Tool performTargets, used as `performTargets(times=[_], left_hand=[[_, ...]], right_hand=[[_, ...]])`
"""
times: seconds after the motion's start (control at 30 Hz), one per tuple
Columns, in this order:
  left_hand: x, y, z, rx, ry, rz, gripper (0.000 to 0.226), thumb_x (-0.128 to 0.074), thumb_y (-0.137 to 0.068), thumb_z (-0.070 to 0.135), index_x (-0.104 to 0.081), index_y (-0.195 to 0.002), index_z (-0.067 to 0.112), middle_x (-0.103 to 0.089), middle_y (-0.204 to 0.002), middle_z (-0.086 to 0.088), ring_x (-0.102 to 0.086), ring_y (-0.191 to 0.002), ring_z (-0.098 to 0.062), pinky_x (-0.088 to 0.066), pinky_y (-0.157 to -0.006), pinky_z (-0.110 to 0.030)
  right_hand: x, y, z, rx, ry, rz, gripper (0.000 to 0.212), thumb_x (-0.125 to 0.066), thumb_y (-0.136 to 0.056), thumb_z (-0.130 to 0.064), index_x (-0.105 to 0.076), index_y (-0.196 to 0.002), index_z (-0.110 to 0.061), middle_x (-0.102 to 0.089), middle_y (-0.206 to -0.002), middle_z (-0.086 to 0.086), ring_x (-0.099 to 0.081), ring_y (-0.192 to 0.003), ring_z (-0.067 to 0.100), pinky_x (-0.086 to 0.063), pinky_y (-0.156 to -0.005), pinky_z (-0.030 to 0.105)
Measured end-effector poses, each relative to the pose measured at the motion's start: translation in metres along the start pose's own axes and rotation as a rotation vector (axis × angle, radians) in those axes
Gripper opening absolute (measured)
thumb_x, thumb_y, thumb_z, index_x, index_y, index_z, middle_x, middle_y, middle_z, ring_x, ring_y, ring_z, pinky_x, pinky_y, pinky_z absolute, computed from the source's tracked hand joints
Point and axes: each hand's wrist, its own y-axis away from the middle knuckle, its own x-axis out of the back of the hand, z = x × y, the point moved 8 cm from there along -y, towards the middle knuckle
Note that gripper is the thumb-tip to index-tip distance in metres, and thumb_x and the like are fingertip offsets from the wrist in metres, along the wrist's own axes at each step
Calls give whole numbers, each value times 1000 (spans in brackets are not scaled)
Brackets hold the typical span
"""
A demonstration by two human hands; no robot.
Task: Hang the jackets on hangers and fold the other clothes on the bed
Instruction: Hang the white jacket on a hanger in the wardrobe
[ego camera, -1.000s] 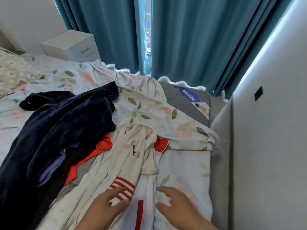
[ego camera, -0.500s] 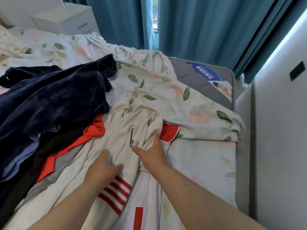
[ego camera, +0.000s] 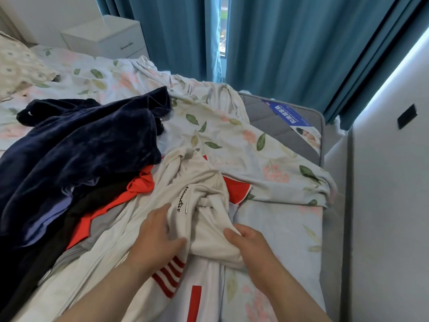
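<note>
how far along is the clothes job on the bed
Done: nothing looks folded or hung; no hanger shows. In hand: the left hand rests on the cream garment and the right hand grips its bunched fabric. To do: the navy garment, the red garment and the cream one all lie heaped on the bed.

Your right hand [ego camera: 249, 242] has its fingertips buried under a fold of the cream zip-up jacket [ego camera: 185, 182]. Your forearms [ego camera: 292, 289] run off the lower edge. The dark navy velvet garment [ego camera: 81, 147], cut by the left edge, covers most of the red garment [ego camera: 141, 187] and the black cloth [ego camera: 97, 201] beneath. The jacket's black script and the print on the blue mattress label [ego camera: 290, 113] are too small to read.
</note>
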Motion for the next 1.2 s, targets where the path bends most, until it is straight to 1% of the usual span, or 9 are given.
performTargets(times=[0.13,0.23,0.37,0.43,0.63,0.77,0.87,1.07,1.2], left_hand=[[-7,-16,25,-93,-88,-4,113,-75,-65,60,-11,-155,32,-9,-162,8,-5,-149,-13,-16,-120,-36],[-10,-25,24,-57,-133,-2,104,-74,-64,59,-27,-151,27,-29,-156,2,-22,-146,-21,-28,-117,-43],[-42,-13,29,-166,-337,-201,4,-60,-76,38,-58,-78,34,-64,-82,14,-59,-88,-11,-41,-83,-32],[-48,-5,30,-160,-311,-229,21,-59,-76,24,-46,-61,31,-56,-65,10,-55,-69,-13,-32,-59,-23],[-57,15,27,-183,-448,-346,12,-46,-93,40,-57,-89,36,-64,-94,15,-58,-86,-8,-44,-74,-25],[-66,45,8,-40,-206,-554,35,-52,-69,66,-65,-85,39,-68,-90,18,-61,-85,-2,-49,-79,-28],[-53,49,-1,81,146,-520,34,-56,-67,67,-66,-84,40,-67,-88,15,-60,-82,1,-46,-78,-28],[-27,9,0,77,-300,-503,25,-66,-77,53,-62,-87,30,-63,-84,13,-56,-75,1,-41,-61,-18],[-3,-13,16,26,-44,-449,13,-72,-77,30,-70,-77,17,-67,-69,5,-58,-59,-1,-44,-53,-16]], right_hand=[[38,29,4,32,74,-112,20,-75,-79,-26,-79,-94,-12,-76,-95,15,-70,-83,19,-53,-73,27],[72,45,24,-104,449,-184,24,-75,-65,-31,-80,-84,-17,-70,-74,-7,-64,-72,-1,-44,-65,10],[107,44,42,-129,802,-26,10,-69,-76,-27,-75,-76,-20,-59,-60,-12,-53,-58,0,-39,-55,19],[104,36,38,-76,821,44,16,-65,-78,-37,-75,-79,-25,-67,-72,-8,-58,-65,4,-41,-61,21],[47,-3,10,98,703,148,56,-62,-88,-49,-49,-139,-28,-44,-127,-15,-49,-123,9,-35,-94,19],[10,-29,11,134,527,71,66,-70,-78,-43,-44,-139,-35,-50,-136,-17,-49,-126,5,-43,-104,29],[-3,-33,34,62,524,-19,49,-73,-82,-34,-50,-125,-38,-55,-115,-30,-53,-105,-18,-45,-87,7],[13,-28,50,66,290,80,18,-67,-93,-23,-65,-106,-35,-71,-94,-24,-67,-90,-3,-46,-66,6],[16,-25,36,120,376,179,44,-72,-89,-27,-53,-129,-29,-56,-118,-18,-57,-109,3,-43,-85,13]])
